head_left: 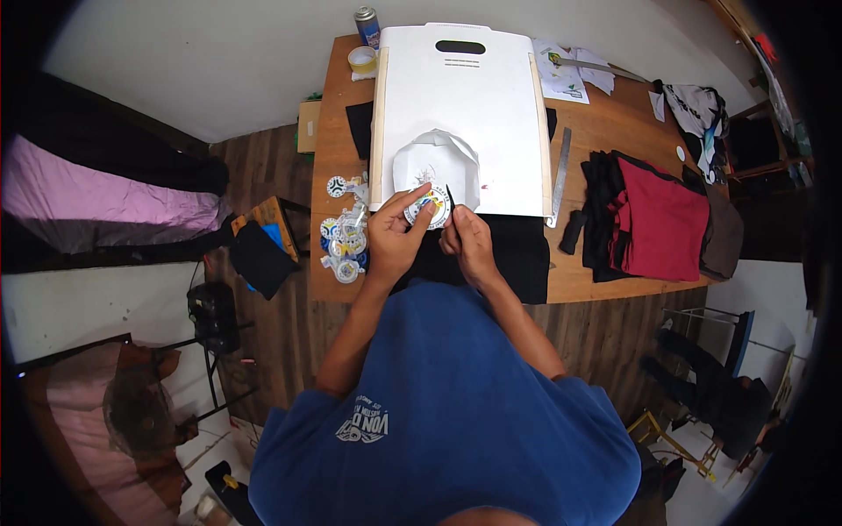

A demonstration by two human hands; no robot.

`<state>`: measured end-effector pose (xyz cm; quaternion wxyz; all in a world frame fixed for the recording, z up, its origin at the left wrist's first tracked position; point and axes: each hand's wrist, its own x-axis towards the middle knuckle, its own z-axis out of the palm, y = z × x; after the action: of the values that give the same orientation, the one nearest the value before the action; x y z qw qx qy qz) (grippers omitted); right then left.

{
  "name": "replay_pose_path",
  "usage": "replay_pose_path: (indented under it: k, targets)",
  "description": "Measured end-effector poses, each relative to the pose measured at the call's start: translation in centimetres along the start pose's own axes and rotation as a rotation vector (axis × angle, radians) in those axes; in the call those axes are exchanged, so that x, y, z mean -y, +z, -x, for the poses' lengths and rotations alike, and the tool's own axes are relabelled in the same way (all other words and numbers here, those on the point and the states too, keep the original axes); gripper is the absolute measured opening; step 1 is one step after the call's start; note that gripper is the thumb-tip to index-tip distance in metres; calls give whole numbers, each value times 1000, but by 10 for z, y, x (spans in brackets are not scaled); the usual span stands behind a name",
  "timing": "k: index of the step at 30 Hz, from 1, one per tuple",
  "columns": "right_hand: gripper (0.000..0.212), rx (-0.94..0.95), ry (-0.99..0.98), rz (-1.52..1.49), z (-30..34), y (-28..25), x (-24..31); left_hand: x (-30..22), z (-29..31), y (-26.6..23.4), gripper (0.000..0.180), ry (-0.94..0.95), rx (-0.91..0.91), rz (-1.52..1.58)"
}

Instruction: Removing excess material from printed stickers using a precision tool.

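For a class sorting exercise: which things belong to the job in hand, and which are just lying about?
Likely job: round emblem; dark pointed tool; white tray; clustered emblems.
Likely lying about: spray can; metal ruler; red cloth.

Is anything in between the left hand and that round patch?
No, nothing visible: the left hand already holds the round patch. The right hand has a dark pointed tool by the patch's right edge.

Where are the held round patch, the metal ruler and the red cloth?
Round patch (438, 207): head view, on its printed face.
Metal ruler (560, 178): head view, midway along its length.
Red cloth (662, 219): head view, middle of its upper surface.
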<state>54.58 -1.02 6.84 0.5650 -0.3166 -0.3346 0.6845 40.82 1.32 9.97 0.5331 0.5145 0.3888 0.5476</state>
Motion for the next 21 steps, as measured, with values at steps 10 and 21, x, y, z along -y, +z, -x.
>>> replay_pose_path:
  k: [10,21]
  targets:
    - [35,-2,33,-3,-12,-11,4,5,-17,5,32,25,14,11]
    - [35,14,18,2,3,-7,9,-1,-4,7,31,14,26,-12]
